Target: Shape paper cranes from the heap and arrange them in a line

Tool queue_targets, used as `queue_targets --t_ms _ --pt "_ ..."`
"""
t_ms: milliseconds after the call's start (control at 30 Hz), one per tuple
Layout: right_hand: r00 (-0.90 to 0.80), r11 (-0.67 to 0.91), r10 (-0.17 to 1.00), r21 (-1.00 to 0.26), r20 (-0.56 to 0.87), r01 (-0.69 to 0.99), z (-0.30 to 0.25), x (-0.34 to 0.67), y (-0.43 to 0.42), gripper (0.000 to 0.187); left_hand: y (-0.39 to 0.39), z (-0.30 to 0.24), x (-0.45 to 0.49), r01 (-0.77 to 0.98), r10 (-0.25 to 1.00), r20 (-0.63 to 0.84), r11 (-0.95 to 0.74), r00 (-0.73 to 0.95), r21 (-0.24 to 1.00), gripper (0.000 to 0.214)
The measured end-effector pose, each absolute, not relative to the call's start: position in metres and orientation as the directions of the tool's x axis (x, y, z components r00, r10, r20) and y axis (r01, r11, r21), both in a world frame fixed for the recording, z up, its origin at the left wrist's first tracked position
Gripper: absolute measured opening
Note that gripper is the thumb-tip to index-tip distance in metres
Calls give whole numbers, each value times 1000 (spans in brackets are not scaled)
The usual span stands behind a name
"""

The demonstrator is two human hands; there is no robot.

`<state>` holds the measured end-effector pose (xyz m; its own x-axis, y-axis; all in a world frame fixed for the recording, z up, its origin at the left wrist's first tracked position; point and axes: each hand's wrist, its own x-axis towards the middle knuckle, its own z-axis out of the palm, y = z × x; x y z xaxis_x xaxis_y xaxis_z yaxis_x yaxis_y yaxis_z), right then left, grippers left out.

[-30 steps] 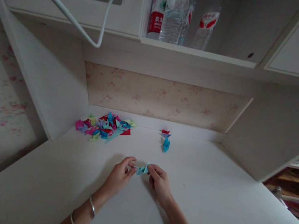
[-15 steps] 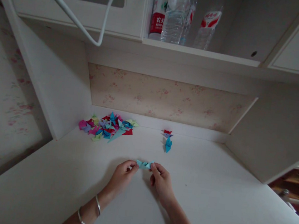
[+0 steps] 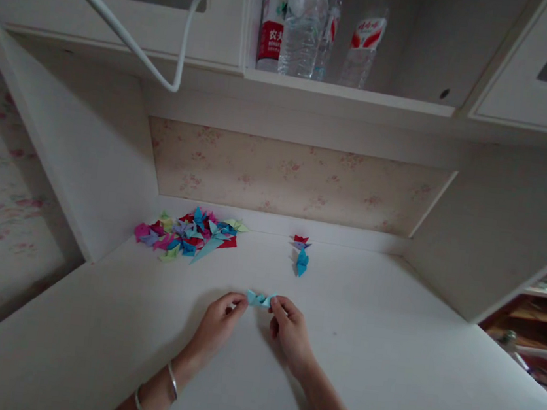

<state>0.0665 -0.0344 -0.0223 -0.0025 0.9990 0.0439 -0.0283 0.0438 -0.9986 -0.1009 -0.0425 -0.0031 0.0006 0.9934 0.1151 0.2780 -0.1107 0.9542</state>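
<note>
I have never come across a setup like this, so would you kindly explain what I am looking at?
Gladly. There is no machine here: the left hand and right hand are a person's own, both bare. One camera, worn on that person's head, looks forward and down, so the forearms enter from the bottom. Between them the hands hold a small light-blue folded paper, one at each end. On the white table, a colourful pile of folded paper lies at the back left; farther right sit a few more pieces, the nearest a blue one.
</note>
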Motion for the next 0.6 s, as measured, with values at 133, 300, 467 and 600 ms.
queue_targets --t_ms 133,300,467,600 --pt "-32 44 998 -998 45 -39 -23 67 -34 43 -43 3 -105 215 997 70 -71 14 974 44" --pt "-62 38 997 -998 40 -42 -21 68 -36 41 -44 1 -108 260 993 115 -109 -7 959 43" --pt "-38 33 999 -998 35 -50 -22 67 -37 41 -38 -3 -112 304 995 84 -97 53 948 40" --pt "27 3 1000 -998 1 -69 -27 65 -37 41 -24 3 -114 307 994 6 -39 107 951 38"
